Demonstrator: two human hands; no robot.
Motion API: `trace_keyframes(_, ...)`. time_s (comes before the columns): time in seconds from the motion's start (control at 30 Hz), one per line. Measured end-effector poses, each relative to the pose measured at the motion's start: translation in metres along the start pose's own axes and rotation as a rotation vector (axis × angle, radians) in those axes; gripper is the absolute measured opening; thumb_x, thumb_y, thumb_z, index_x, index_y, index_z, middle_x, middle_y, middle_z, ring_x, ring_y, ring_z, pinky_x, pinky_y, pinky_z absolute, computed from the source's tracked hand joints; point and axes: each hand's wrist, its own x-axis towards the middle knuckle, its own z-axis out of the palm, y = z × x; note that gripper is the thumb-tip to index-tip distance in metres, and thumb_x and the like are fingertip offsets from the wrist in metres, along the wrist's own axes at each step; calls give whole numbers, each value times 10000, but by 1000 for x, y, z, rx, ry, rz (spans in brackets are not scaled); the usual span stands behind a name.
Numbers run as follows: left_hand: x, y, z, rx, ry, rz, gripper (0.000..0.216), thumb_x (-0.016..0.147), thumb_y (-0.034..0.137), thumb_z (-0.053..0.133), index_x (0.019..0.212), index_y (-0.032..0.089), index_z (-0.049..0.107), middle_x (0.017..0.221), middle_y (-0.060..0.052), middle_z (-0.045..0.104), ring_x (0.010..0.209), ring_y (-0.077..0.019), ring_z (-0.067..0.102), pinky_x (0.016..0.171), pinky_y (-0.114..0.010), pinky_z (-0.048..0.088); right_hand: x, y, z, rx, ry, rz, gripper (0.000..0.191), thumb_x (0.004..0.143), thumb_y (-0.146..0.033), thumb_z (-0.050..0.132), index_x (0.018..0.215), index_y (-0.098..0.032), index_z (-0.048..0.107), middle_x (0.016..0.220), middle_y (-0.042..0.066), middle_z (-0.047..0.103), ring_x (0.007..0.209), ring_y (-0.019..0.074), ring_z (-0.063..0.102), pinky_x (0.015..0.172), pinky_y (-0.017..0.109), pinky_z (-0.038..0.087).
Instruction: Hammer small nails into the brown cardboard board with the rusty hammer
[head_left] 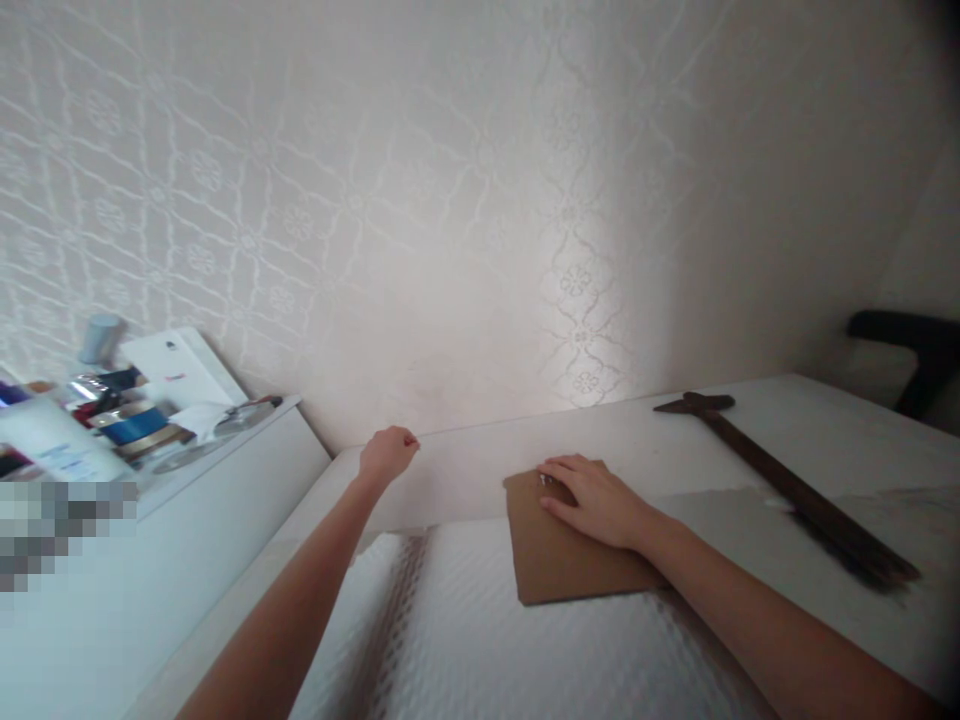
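Cardboard (pixel 551 565), one brown sheet, lies at 5 o'clock in my feed, across the white worktop (pixel 465 485) and one white textured cover (pixel 480 640). Of the two hands I watch, the right hand (pixel 604 500) rests palm down on that sheet, its grip released, thumb apart from the fingers; something small and shiny (pixel 545 480) shows between them, too blurred for me to count. At 8 o'clock, the left hand (pixel 388 452) is clenched near the one patterned wall (pixel 480 230); I cannot tell whether it pinches anything. One hammer (pixel 795 482) lies between 3 and 4 o'clock, head toward the wall. At 9 o'clock, one white cabinet (pixel 225 530) carries one white box (pixel 180 362), one grey-blue cylinder (pixel 101 338) and blurred clutter beyond my counting. One black armrest (pixel 896 327) sits at 3 o'clock.
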Motion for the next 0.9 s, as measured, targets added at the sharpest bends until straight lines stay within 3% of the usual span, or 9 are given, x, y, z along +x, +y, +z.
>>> trace_keyframes(0.13, 5, -34, 9, 36, -41, -94, 247, 785, 296, 494, 841, 214, 720, 879, -95, 710, 817, -218, 652, 645, -250, 481, 0, 1, 1, -5, 8, -9, 430, 827, -350, 474, 1186, -133, 567, 1224, 133, 567, 1120, 260, 494, 959, 417, 365)
trace_keyframes(0.3, 5, -49, 23, 37, -44, -137, 241, 764, 264, 500, 856, 241, 722, 930, -88, 704, 874, -237, 647, 699, -280, 490, 0, 2, 1, -4, 12, -18, 430, 833, -356, 464, 1180, -124, 569, 1221, 132, 570, 1120, 254, 492, 969, 405, 363)
trace_keyframes(0.5, 5, -48, 27, 50, 0, -163, 274, 781, 237, 468, 947, 227, 686, 1039, -93, 676, 963, -244, 623, 758, -308, 489, 0, 2, 2, -12, 6, -18, 434, 837, -368, 454, 1189, -139, 563, 1223, 124, 570, 1121, 251, 494, 963, 403, 368)
trace_keyframes(0.63, -1, -25, 24, 39, 89, -175, 272, 797, 287, 482, 1012, 224, 638, 1048, -74, 672, 977, -244, 611, 761, -314, 487, 0, 2, 1, -8, -2, -10, 442, 839, -371, 444, 1194, -134, 558, 1236, 127, 560, 1135, 252, 483, 968, 402, 360)
trace_keyframes(0.73, -14, 13, 18, -63, 107, -11, 245, 813, 324, 479, 982, 237, 632, 968, -35, 690, 889, -202, 628, 742, -289, 481, -1, 2, 1, 6, -3, 6, 486, 831, -372, 453, 1243, -120, 513, 1245, 134, 553, 1140, 257, 479, 974, 406, 350)
trace_keyframes(0.9, -50, 90, 11, -223, 15, 661, 244, 828, 359, 483, 925, 226, 663, 921, -12, 692, 877, -160, 614, 821, -266, 451, -1, 2, 0, 21, -1, 36, 577, 822, -370, 467, 1336, -117, 399, 1254, 149, 540, 1157, 265, 467, 968, 403, 339)
